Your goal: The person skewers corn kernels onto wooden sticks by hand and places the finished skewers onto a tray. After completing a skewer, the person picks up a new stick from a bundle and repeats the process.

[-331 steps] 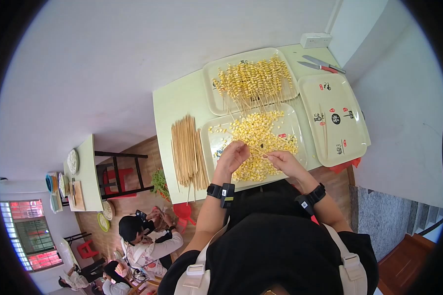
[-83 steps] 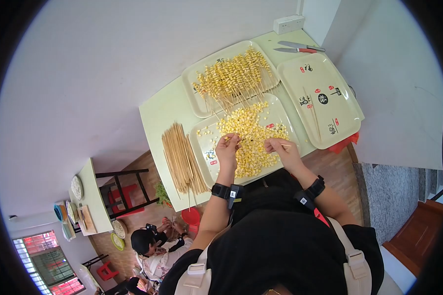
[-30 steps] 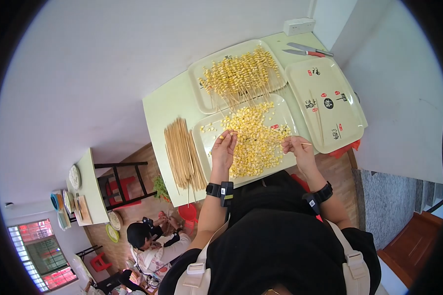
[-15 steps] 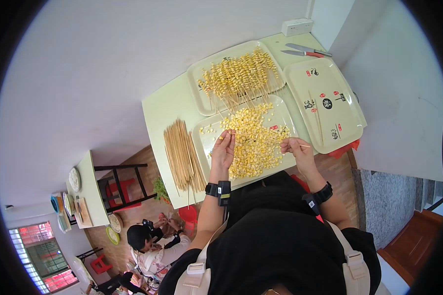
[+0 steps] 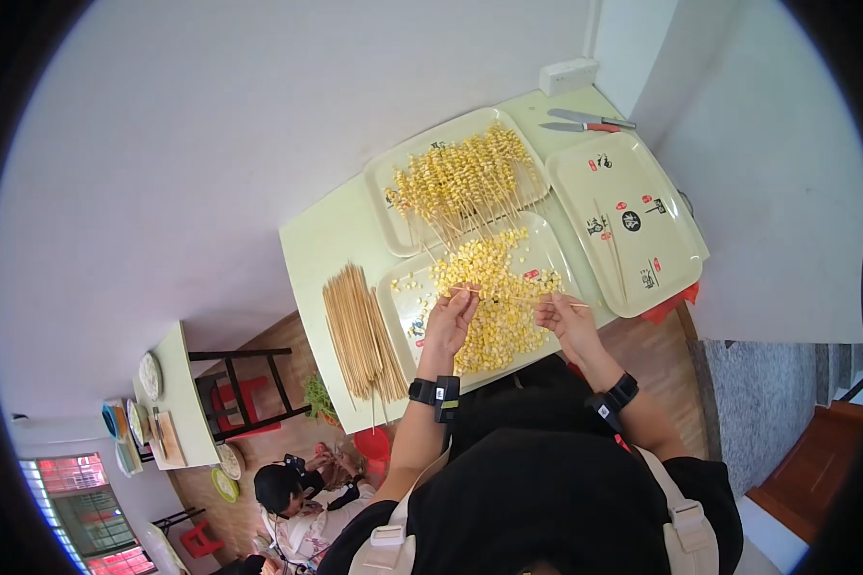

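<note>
My right hand [image 5: 571, 329] pinches a thin bamboo skewer [image 5: 527, 301] near its blunt end, which sticks out past the fingers. The skewer runs leftward, nearly level, over the loose corn kernels [image 5: 494, 350] heaped in a cream tray [image 5: 393, 305]. At its other end, the fingertips of my left hand [image 5: 449, 324] are closed around the tip. Whether a kernel is between those fingers is too small to tell. Behind, corn-loaded skewers [image 5: 465, 177] lie piled in a second tray [image 5: 379, 179], their bare sticks pointing toward me.
Left of the kernels lies a bundle of bare skewers [image 5: 355, 331]. A third tray [image 5: 676, 259] on the right holds a few loose sticks [image 5: 612, 254]. Knives [image 5: 585, 126] lie at the table's far corner, near a wall socket box [image 5: 568, 76]. Another person [image 5: 302, 508] sits low at left.
The view has tilted, so the table sits lower in it. My two hands have come slightly closer together along the skewer; both remain closed.
</note>
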